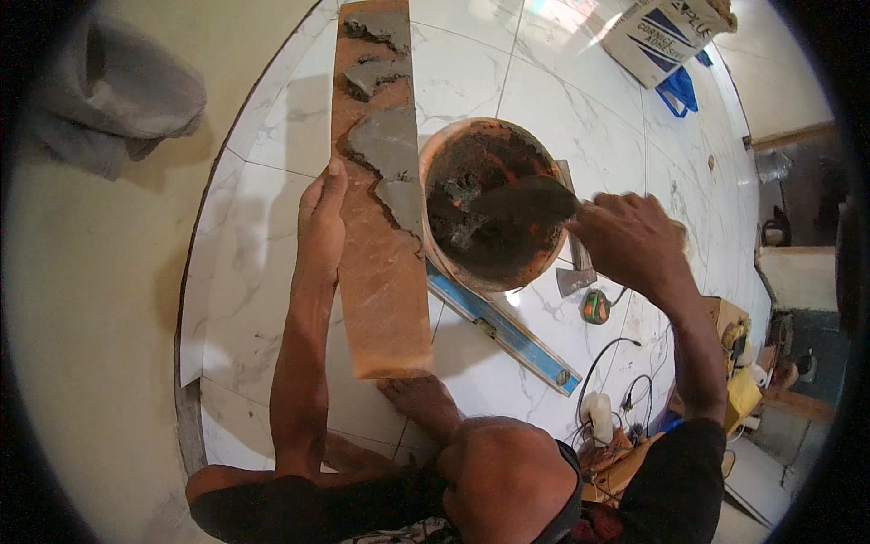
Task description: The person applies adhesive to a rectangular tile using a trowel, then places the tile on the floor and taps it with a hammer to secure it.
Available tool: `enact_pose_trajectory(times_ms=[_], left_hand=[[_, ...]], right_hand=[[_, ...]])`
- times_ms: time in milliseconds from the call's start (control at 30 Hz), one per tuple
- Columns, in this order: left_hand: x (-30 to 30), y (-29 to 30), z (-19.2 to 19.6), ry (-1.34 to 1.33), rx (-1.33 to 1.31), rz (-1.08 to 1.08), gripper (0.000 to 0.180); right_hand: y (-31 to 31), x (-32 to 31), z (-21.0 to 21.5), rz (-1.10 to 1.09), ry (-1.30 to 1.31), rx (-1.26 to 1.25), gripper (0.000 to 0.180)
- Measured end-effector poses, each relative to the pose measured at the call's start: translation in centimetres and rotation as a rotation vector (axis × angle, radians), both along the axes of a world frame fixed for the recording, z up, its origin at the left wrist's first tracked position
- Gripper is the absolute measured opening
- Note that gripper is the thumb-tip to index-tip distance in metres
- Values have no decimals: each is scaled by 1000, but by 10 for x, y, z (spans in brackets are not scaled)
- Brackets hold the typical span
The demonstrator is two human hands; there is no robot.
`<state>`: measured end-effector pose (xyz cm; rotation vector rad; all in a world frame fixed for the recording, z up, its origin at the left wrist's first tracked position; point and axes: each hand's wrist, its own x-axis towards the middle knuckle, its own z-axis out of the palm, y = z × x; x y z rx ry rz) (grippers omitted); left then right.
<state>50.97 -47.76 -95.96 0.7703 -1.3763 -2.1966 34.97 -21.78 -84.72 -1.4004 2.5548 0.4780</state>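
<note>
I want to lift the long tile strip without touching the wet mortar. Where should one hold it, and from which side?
Grip the tile strip by its long edges on the bare near half, coming from the person's side. Mortar covers the far half, so that part is messy. The left hand already rests on the left edge beside the bare part; the bucket crowds the right edge further up.

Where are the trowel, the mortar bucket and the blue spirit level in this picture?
trowel (530, 201), head view, on its mortar-coated blade inside the bucket.
mortar bucket (433, 159), head view, on its orange rim at the left.
blue spirit level (507, 334), head view, on its long blue body lying on the tiled floor.
</note>
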Motion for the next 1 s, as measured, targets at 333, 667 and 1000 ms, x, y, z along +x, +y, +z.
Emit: enact_pose_trajectory(times_ms=[333, 667, 1000], left_hand=[[3, 24, -53, 18, -174, -34, 36], [-1, 37, -68, 34, -219, -78, 35], [0, 40, -75, 29, -253, -66, 37]], right_hand=[[-72, -12, -73, 303, 134, 221, 7], [-73, -17, -72, 329, 78, 212, 8], [-71, -12, -71, 342, 52, 196, 10]])
